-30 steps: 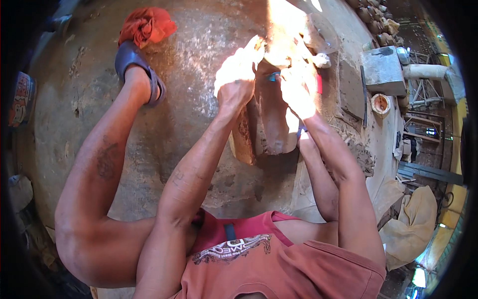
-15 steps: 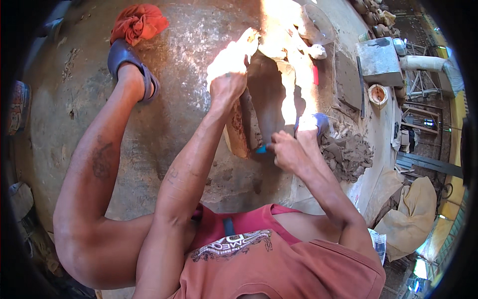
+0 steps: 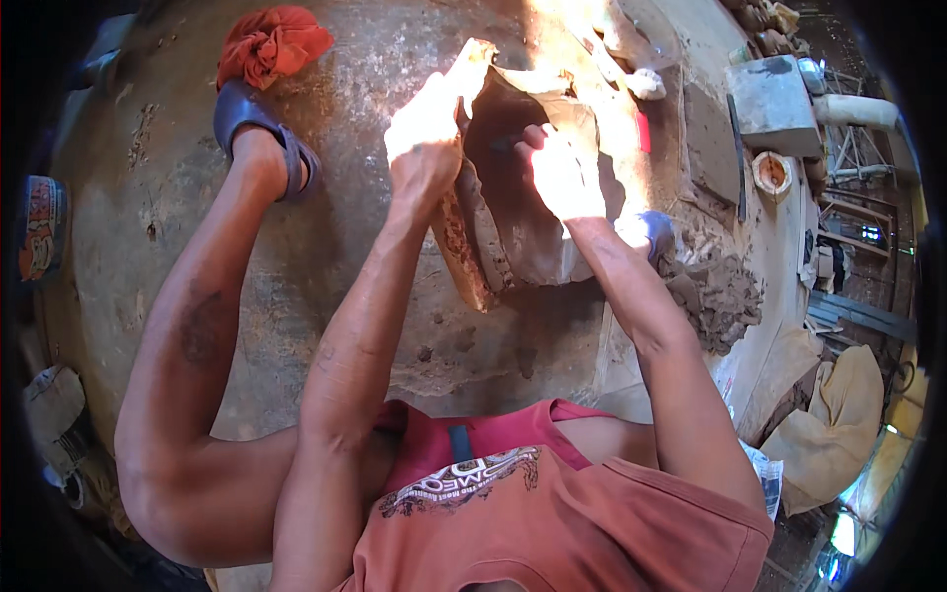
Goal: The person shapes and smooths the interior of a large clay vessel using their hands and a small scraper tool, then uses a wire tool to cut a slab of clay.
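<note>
On the stained brown-grey floor (image 3: 306,296) is the hollow, grey, clay-like form (image 3: 547,261). The left hand (image 3: 424,143) clasps its upper-left edge; the right hand (image 3: 562,173), apart, is at its opening (its grip I cannot tell). Probably steady bracing, light pressure serve best.

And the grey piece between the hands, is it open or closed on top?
Open: the grey piece shows a dark hollow facing the camera, with the left hand at its left edge.
</note>
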The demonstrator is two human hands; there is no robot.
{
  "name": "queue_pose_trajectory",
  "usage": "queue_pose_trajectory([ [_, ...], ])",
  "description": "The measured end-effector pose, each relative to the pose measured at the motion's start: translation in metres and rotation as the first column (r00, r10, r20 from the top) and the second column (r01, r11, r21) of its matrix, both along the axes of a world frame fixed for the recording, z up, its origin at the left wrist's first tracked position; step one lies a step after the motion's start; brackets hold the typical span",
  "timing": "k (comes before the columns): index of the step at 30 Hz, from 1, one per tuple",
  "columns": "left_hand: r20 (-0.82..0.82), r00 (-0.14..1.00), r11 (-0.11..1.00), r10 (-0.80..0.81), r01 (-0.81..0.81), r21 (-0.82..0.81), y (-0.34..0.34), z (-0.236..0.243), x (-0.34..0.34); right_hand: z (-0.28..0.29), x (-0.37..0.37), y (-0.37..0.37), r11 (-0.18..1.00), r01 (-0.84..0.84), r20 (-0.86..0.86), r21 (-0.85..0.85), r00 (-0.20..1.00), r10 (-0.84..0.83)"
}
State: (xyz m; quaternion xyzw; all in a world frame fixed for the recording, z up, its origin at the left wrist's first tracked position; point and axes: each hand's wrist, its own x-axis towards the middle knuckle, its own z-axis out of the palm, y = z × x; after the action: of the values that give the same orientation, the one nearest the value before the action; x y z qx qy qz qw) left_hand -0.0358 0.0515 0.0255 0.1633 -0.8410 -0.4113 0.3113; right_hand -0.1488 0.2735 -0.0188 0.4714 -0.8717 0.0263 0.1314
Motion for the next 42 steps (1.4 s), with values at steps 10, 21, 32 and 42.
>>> queue_pose_trajectory([
  [10,0.040,0.999,0.948,-0.021,0.008,0.317,-0.002,-0.008,0.003,0.059,0.114,0.051,0.861,-0.121,0.456,0.494,0.880,-0.137],
  [21,-0.124,0.989,0.781,0.079,0.016,0.625,-0.015,-0.028,0.017,0.073,0.128,0.042,0.894,0.179,0.020,0.410,0.979,-0.205],
  [32,-0.095,0.993,0.349,0.068,0.066,0.935,-0.027,-0.053,0.038,0.028,0.172,0.005,0.882,0.460,0.937,-0.103,0.341,-0.069],
  [42,-0.139,0.986,0.510,0.096,0.071,0.857,-0.031,-0.059,0.033,0.022,0.070,-0.080,0.572,0.550,0.662,-0.608,0.749,-0.017],
])
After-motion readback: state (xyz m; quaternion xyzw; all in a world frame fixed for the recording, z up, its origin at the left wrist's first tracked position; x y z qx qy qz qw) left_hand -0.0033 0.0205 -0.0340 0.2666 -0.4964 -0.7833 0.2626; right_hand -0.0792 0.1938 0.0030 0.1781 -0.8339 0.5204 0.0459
